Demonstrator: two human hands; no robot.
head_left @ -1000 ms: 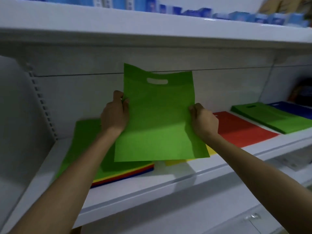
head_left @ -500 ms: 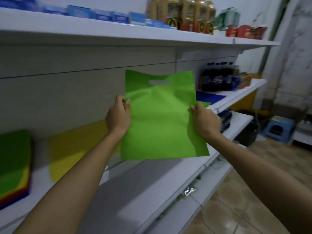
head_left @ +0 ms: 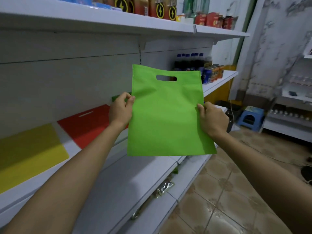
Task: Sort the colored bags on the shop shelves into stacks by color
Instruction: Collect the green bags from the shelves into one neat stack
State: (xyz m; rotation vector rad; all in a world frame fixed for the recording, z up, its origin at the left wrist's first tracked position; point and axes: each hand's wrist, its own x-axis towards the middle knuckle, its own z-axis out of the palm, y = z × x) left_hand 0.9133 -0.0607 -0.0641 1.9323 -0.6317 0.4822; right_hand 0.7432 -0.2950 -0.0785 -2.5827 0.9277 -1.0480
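So both hands are pinching the green bag [head_left: 166, 115] by its side edges, left hand [head_left: 120, 110] on one side and right hand [head_left: 213, 119] on the other, holding it upright in the air in front of the shelf [head_left: 118, 179] where a red bag [head_left: 87, 123] and a yellow bag [head_left: 28, 154] lie flat.

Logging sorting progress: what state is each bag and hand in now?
Green bag: upright in the air, flat, held by both side edges.
Left hand: pinches its left edge.
Right hand: pinches its right edge.
Red bag: flat on the shelf.
Yellow bag: flat on the shelf, a gap from the red.
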